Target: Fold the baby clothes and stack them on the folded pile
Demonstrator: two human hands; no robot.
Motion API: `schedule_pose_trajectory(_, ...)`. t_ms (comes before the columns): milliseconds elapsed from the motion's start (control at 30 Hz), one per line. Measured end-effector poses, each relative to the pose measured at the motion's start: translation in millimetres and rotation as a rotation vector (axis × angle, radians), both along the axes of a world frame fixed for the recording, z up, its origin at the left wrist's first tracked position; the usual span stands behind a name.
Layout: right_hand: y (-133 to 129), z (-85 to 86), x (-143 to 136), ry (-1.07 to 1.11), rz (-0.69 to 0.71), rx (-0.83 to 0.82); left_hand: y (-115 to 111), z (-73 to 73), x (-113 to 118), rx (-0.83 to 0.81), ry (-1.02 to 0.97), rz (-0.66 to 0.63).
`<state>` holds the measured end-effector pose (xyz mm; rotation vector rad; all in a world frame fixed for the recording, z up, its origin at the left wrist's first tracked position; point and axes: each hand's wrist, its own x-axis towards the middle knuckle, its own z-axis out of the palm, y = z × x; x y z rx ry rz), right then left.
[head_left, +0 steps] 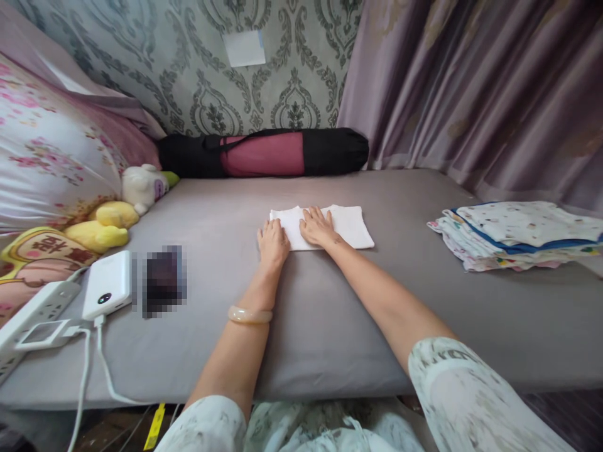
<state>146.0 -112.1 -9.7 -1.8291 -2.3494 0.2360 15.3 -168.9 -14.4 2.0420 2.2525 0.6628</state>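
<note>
A folded white cloth (351,227) lies flat near the middle of the grey sheet. My left hand (274,242) rests palm down at the cloth's left edge, fingers stretched forward. On the cloth's left half lies my right hand (318,227), flat with its fingers spread. Neither hand grips anything. To the right, apart from both hands, sits a stack of folded printed cloths (518,229) with a blue layer near its top.
Along the wall lies a black and red rolled bag (264,154). Plush toys (144,187) and a floral pillow (51,150) are at the left. A white power bank (107,282), a power strip (40,320), cables and a pixelated object (164,281) occupy the front left.
</note>
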Motion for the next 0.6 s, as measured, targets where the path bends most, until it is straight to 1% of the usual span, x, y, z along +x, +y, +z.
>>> schedule_pose_trajectory(167, -2, -9.3, -9, 0.005, -0.005, 0.038, 4, -6.4, -8, -0.029, 0.003, -0.013)
schedule_pose_trajectory(267, -2, -9.2, -9, 0.004, -0.006, 0.029, 6, -8.0, -11, -0.024, -0.042, -0.013)
schedule_pose_trajectory(333, 0, -6.0, -10, 0.007, -0.005, 0.009, 8, -7.3, -12, -0.011, -0.101, 0.015)
schedule_pose_trajectory(433, 0, -2.8, -18, 0.027, 0.013, 0.024, 11, -4.8, -13, 0.028, -0.196, 0.081)
schedule_pose_trajectory(600, -5, -7.8, -31, 0.035, 0.043, 0.043, 16, -1.2, -16, 0.066, -0.337, 0.175)
